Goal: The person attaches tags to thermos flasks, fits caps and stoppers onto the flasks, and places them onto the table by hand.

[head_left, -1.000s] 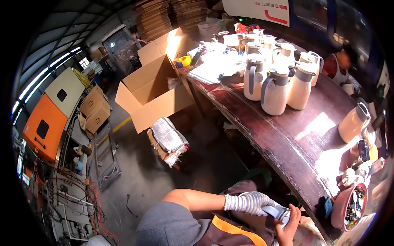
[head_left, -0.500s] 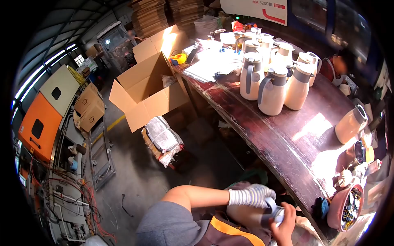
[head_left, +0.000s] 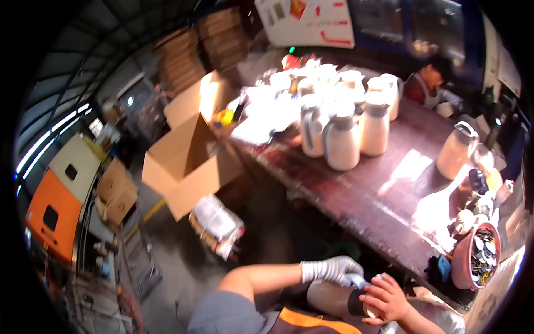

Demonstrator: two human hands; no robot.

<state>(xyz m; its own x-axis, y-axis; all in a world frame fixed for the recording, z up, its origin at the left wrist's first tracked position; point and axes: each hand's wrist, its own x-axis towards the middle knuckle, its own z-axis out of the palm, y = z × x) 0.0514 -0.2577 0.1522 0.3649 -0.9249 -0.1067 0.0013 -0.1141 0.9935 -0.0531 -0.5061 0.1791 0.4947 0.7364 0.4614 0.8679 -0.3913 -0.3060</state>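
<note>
A beige thermos jug (head_left: 324, 297) with a grey collar and handle lies on its side across my lap, its top pointing right. My left hand (head_left: 335, 270), in a striped knit glove, is closed at the grey handle. Bare fingers of my right hand (head_left: 385, 299) wrap over the jug's lid end, hiding most of the lid. Several similar jugs (head_left: 342, 146) stand upright in a group on the dark red table (head_left: 384, 220), and a lone jug (head_left: 456, 151) stands near its right side.
An open cardboard box (head_left: 192, 181) stands left of the table, with a cloth-covered bundle (head_left: 217, 220) before it. A pink basin (head_left: 460, 260) of small parts sits at the table's right corner. Another person (head_left: 425, 86) is across the table. Yellow tape (head_left: 225, 117) lies at the far-left edge.
My right hand has turned from gripping the lid's side to lying over the lid end. My left hand stays at the handle. The whole view has shifted and tilted.
</note>
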